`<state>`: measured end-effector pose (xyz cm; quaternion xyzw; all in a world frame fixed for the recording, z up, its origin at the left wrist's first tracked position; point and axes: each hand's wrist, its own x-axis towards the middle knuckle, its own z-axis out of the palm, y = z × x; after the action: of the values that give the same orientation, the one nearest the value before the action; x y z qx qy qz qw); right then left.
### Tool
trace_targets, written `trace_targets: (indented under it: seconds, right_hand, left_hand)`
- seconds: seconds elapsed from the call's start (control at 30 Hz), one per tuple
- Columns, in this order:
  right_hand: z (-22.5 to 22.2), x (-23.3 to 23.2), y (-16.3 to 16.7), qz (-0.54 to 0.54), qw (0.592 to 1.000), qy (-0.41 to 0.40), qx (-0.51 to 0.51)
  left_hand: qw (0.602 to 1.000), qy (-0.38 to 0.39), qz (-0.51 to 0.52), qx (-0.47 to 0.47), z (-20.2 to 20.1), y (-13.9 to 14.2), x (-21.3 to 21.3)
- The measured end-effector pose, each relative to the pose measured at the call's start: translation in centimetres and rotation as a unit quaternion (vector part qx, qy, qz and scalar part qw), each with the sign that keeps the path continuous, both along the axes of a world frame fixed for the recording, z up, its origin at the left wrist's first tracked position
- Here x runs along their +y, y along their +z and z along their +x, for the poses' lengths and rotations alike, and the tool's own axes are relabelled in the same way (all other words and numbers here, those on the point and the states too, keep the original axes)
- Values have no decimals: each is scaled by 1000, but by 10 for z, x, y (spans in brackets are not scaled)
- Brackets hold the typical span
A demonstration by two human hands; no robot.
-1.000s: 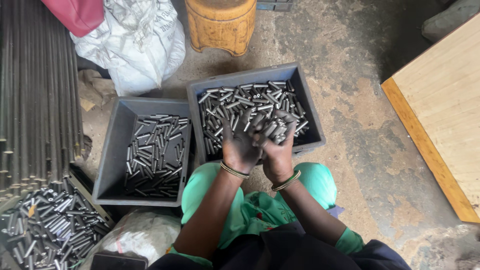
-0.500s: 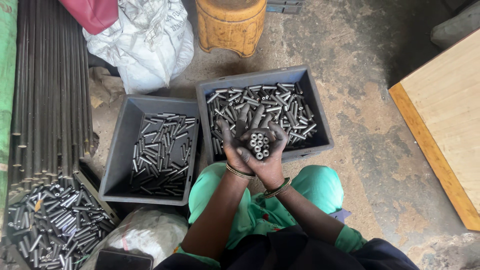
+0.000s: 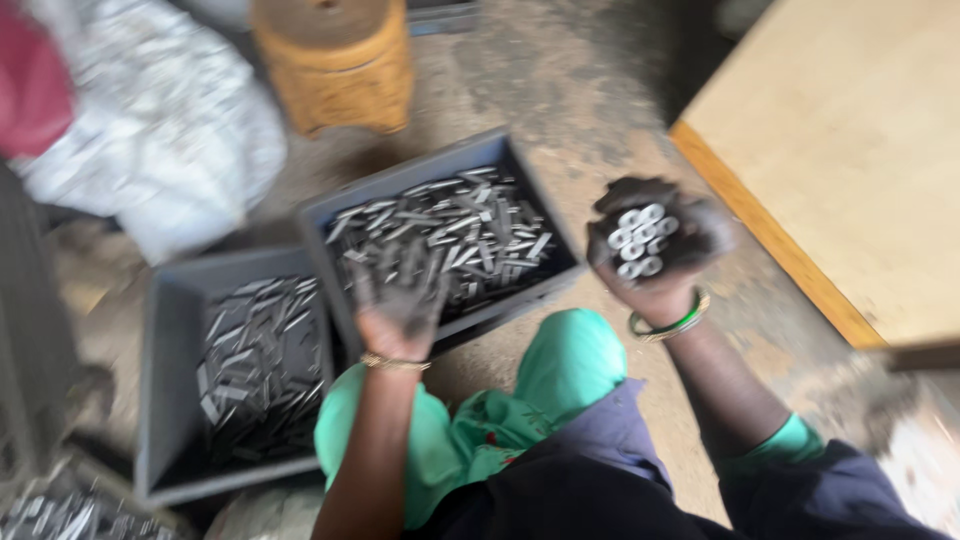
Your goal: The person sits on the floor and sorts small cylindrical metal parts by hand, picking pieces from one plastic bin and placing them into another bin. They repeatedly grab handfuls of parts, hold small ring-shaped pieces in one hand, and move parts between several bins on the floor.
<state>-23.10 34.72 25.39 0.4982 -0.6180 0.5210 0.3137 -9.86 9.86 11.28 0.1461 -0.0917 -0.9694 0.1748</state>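
Viewed from above, a seated person in green trousers and a dark top works over two grey bins on a dusty concrete floor; the picture is blurred by motion. Furthest left of the fingers sits a grey bin part-filled with short metal tubes. Next, the left hand hovers palm down with its fingers spread apart and holding nothing, just above the near rim of a second grey bin, which is heaped with the same loose tubes. Beyond that bin's far edge stands a round yellow stool, and a white sack lies further left. To the right, well apart from the left hand, the right hand is raised clear of the bin, its fingers curled tight around a bundle of tubes, the hollow round ends facing the camera and lying roughly flush. Green and gold bangles circle that wrist. A pale wooden board lies beyond the right fingers.

Doing this well, I judge, means keeping the fist firm so no tube slips from the middle of the bundle, holding the ends level, and letting the free fingers support it from beneath.
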Motion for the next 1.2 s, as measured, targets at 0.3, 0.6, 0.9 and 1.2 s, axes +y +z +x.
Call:
trace_targets:
  seconds: [0.3, 0.6, 0.9, 1.2]
  right_hand:
    - [13, 148, 72, 84, 959, -270, 27]
    - [32, 190, 87, -28, 950, -305, 54]
    - [40, 222, 77, -56, 982, -170, -68]
    - [42, 221, 67, -23, 974, -223, 33]
  left_hand:
    - [998, -5, -51, -25, 16, -2, -11]
    - [994, 23, -87, -61, 22, -42, -34]
    - [982, 59, -125, -126, 23, -48, -37]
    - [984, 61, -114, -123, 24, -34, -31]
